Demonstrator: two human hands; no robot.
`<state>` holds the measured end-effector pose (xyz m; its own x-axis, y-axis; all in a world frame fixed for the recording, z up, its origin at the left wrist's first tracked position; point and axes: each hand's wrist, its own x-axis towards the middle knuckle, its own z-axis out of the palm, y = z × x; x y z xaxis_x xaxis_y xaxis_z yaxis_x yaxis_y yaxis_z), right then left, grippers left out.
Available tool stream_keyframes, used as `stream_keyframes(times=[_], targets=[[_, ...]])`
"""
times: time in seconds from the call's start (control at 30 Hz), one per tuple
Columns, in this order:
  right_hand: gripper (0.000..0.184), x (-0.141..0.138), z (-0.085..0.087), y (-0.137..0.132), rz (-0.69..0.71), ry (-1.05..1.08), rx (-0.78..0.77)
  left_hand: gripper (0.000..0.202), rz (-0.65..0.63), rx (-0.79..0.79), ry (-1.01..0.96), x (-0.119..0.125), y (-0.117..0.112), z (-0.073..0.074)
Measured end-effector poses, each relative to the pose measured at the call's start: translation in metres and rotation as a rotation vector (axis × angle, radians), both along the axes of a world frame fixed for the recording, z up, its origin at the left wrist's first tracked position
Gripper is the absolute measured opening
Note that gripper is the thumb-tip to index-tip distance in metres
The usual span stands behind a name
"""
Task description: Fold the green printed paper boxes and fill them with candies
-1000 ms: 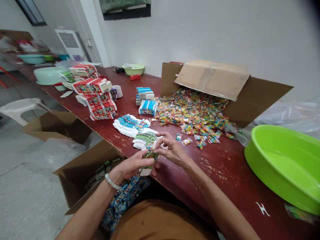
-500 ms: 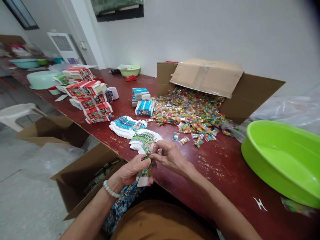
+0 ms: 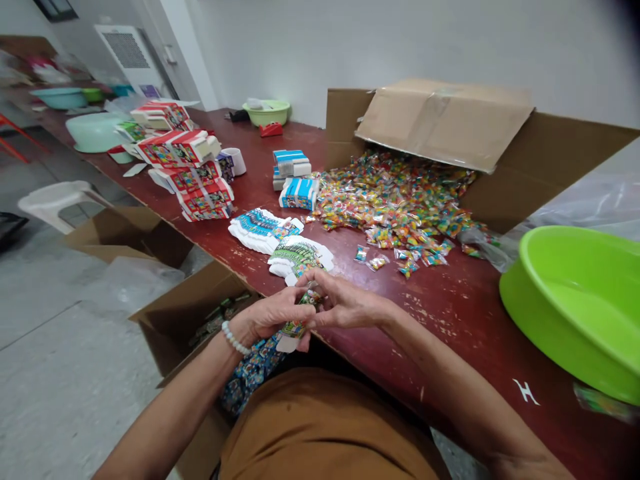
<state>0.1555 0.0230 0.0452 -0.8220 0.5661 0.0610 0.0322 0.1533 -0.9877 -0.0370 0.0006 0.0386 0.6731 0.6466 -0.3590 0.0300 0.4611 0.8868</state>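
A small green printed carton (image 3: 293, 329) is held low over the table's front edge, its white flap hanging down. My left hand (image 3: 273, 312) is closed around its lower part. At the carton's upper end the fingers of my right hand (image 3: 340, 300) are bent against it; the fingertips partly hide that end. Just beyond my hands lies a fanned stack of flat green cartons (image 3: 300, 253), with a fan of flat blue cartons (image 3: 263, 227) behind it. Several wrapped candies (image 3: 379, 262) lie loose to the right of the fans.
A heap of wrapped candies (image 3: 390, 193) spills from a tipped cardboard box (image 3: 445, 127). To the right stands a green basin (image 3: 560, 320). Bundled red cartons (image 3: 205, 200) are stacked at left, blue bundles (image 3: 299, 193) mid-table. An open cardboard box (image 3: 200, 307) sits below the edge.
The view has shifted, so the table appears higher and farther right. My right fingers have closed in over the carton's upper end, while my left hand keeps its hold.
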Motion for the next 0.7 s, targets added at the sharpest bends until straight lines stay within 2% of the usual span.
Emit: stream_keyframes(times=[0.07,0.1,0.13,0.23,0.27,0.3,0.4,0.47,0.57,0.63,0.7], targets=[[0.045,0.001,-0.001,0.001,-0.015,0.031,-0.022,0.053,0.022,-0.006,0.026,0.002,0.0,0.003],[0.045,0.002,-0.002,0.002,-0.071,0.05,-0.021,0.051,0.038,0.004,0.046,0.002,0.0,0.004],[0.046,0.002,-0.003,0.002,-0.171,0.057,0.002,0.047,0.061,0.024,0.068,0.002,0.0,0.006],[0.05,0.001,-0.014,0.002,-0.6,0.022,0.15,0.039,0.178,0.122,0.075,0.001,-0.002,0.007],[0.047,-0.001,-0.019,0.001,-0.681,0.018,0.17,0.038,0.23,0.141,0.055,0.002,-0.003,0.006],[0.041,-0.003,-0.023,0.0,-0.703,0.031,0.163,0.039,0.284,0.147,0.035,0.004,-0.004,0.004],[0.019,-0.013,-0.035,-0.003,-0.647,0.135,0.111,0.043,0.427,0.11,0.02,0.012,-0.007,-0.005],[0.021,-0.018,-0.036,-0.004,-0.696,0.173,0.109,0.039,0.466,0.125,0.028,0.016,-0.007,-0.01],[0.022,-0.019,-0.033,-0.004,-0.747,0.129,0.091,0.032,0.531,0.277,0.063,0.017,-0.006,-0.015],[0.022,-0.017,-0.03,-0.002,-0.724,0.108,0.07,0.038,0.613,0.345,0.069,0.015,-0.009,-0.017],[0.021,-0.016,-0.03,-0.003,-0.732,0.138,0.003,0.053,0.678,0.329,0.035,0.014,-0.014,-0.017]])
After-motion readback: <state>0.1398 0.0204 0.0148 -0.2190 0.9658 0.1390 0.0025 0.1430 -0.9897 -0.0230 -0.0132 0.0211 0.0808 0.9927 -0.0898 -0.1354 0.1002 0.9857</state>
